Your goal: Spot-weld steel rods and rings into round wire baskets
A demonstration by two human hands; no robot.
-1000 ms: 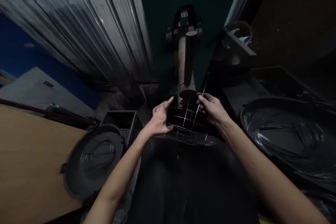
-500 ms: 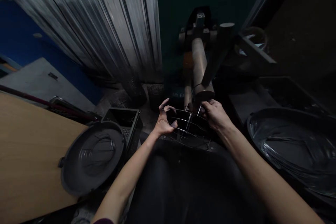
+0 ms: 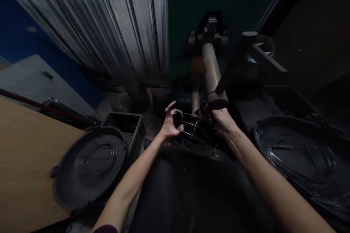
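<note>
A round frame of thin bent metal wires lies tilted in front of me, below the machine's thick metal arm. My left hand grips its left edge, with the thumb on a near wire and the fingers curled around the far side. At the right side of the frame, my right hand is closed just under the end of the arm. Its fingertips are turned away, so what they hold is hidden. A thinner lower rod of the machine ends close above the wires.
On the left stands a round black tray with wire pieces, beside a dark crate. Another round tub with wire rings is at the right. A dark bar slants beside the arm. Behind rises the green machine body.
My right hand has turned and closed more under the arm's end; the short bright wire at its fingertips no longer shows. My left hand keeps its grip. The view has shifted slightly.
</note>
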